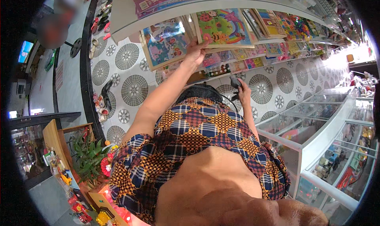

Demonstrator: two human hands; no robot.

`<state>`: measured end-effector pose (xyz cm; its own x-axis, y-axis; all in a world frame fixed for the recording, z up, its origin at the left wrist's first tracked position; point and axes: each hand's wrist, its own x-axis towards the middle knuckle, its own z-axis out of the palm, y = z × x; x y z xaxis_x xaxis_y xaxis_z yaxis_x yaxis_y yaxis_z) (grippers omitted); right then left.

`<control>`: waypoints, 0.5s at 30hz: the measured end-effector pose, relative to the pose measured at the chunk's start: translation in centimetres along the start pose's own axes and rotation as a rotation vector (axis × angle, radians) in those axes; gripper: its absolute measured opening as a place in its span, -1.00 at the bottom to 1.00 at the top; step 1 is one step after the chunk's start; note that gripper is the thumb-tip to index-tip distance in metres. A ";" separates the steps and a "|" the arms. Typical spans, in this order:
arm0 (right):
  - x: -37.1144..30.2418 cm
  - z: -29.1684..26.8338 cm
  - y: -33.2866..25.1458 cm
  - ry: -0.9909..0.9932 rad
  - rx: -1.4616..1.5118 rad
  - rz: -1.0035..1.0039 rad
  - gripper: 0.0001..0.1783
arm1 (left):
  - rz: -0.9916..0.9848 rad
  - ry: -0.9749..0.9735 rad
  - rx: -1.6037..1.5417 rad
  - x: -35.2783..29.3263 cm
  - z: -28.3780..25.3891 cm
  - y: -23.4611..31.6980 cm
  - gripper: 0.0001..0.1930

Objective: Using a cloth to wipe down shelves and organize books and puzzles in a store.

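I am wearing a patterned shirt [198, 143], and beside it my right hand [244, 92] is curling closed around a small dark object [235, 82] above the tiled floor [134, 89]. Farther out, my left hand [194, 54] is reaching to the shelf [245, 38], its fingers gripping the lower edge of a colourful picture board [221, 27] standing next to a blue picture board [165, 42].

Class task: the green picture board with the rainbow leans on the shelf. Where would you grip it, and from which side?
Probably the lower left corner of the green picture board, from below: it leans face-out, neighbours crowd its sides, and the left hand already touches there.
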<state>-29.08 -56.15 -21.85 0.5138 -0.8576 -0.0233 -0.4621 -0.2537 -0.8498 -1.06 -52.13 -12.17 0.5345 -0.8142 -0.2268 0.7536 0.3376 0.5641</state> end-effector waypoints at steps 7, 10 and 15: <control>1.0 -0.2 2.6 -0.041 0.041 -0.058 -0.56 | 0.134 0.133 0.098 0.0 -1.4 -0.7 -0.63; 1.3 0.7 2.4 -0.077 -0.008 -0.067 -0.58 | 0.245 0.126 0.436 -0.1 -1.6 -1.1 -0.61; 2.2 2.1 1.4 -0.180 -0.010 -0.045 -0.59 | 0.358 0.210 1.285 -1.5 -3.2 1.0 -0.57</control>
<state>-27.10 -57.45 -24.18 0.6549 -0.7514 -0.0801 -0.4424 -0.2953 -0.8468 0.08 -49.09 -13.78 0.7600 -0.6488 0.0373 -0.2650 -0.2570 0.9294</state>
